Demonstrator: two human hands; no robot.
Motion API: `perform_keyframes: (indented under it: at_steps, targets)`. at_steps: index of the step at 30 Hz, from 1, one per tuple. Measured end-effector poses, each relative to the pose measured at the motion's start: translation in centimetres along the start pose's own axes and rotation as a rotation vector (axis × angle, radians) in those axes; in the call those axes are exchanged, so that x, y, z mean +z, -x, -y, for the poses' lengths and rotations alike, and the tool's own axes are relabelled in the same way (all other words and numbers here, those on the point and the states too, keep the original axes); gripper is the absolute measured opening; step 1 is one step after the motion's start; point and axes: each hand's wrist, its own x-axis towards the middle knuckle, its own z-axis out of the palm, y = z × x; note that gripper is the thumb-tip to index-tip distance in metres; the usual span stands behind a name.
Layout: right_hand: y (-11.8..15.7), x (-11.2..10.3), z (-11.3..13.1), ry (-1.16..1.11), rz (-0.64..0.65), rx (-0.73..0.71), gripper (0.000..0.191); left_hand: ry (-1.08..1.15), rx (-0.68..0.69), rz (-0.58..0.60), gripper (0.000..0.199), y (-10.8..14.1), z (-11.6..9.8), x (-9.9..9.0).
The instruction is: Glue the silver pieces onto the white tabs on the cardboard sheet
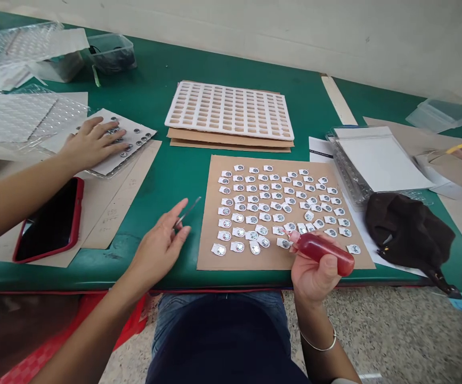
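My right hand (pixel 314 272) is wrapped round a small squeeze bottle (pixel 322 252) of dark red liquid. The bottle lies tilted, its nozzle pointing left over the lower part of a brown cardboard sheet (pixel 207 258). Rows of small white tabs with round silver-and-black discs (pixel 237 217) cover that sheet. Just left of the cardboard, my left hand (pixel 156 250) pinches slim metal tweezers (pixel 188 210), their tip pointing up and right. Neither hand hides much of the rows, though the bottle and right hand cover a few tabs.
A co-worker's hand (pixel 95 141) rests on a white card with black discs (pixel 137 140) at left. A red-cased phone (pixel 50 224) lies nearby. Behind the cardboard stands a white slotted tray (pixel 231 109). At right are a stacked white sheet (pixel 382 160) and a dark cloth pouch (pixel 406 229).
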Motion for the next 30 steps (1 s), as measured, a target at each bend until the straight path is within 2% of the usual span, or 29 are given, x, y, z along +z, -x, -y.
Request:
perform_keyframes:
  at_steps: [4,7,9,11,12,15,19,23,25,30]
  targets:
    - [0.1,0.0,0.1,0.012,0.014,-0.003,0.023,-0.340,0.058,-0.055,0.043,-0.4,1.8,-0.2]
    - [0.2,0.2,0.3,-0.024,-0.001,0.008,0.024,-0.452,0.143,-0.161,0.036,0.0,1.9,0.3]
    - [0.2,0.3,0.4,-0.052,-0.006,0.022,0.025,-0.367,0.267,-0.147,0.031,0.5,1.0,0.7]
    - [0.2,0.3,0.5,-0.063,-0.004,0.032,0.025,-0.197,0.427,0.032,0.028,1.0,-0.1,1.2]
    - [0.3,0.3,0.5,-0.060,-0.004,0.031,0.025,-0.126,0.464,0.122,0.028,1.1,-0.6,1.4]
    - [0.3,0.3,0.7,-0.022,0.017,0.011,0.026,-0.026,0.441,0.232,0.029,0.9,-1.6,1.9]
    - [0.4,0.3,0.9,0.009,0.062,-0.014,0.027,-0.001,0.378,0.272,0.026,0.1,-1.8,2.0]
    - [0.4,0.8,0.7,-0.060,0.092,-0.003,0.028,-0.003,0.361,0.285,0.021,-0.1,-2.0,2.0]
    - [0.2,1.4,0.6,-0.074,0.130,-0.001,0.027,-0.006,0.378,0.252,0.019,0.1,-2.2,2.3]
    - [0.2,3.2,0.3,-0.109,0.234,0.085,0.027,-0.026,0.476,0.075,0.017,0.8,-2.2,3.3]
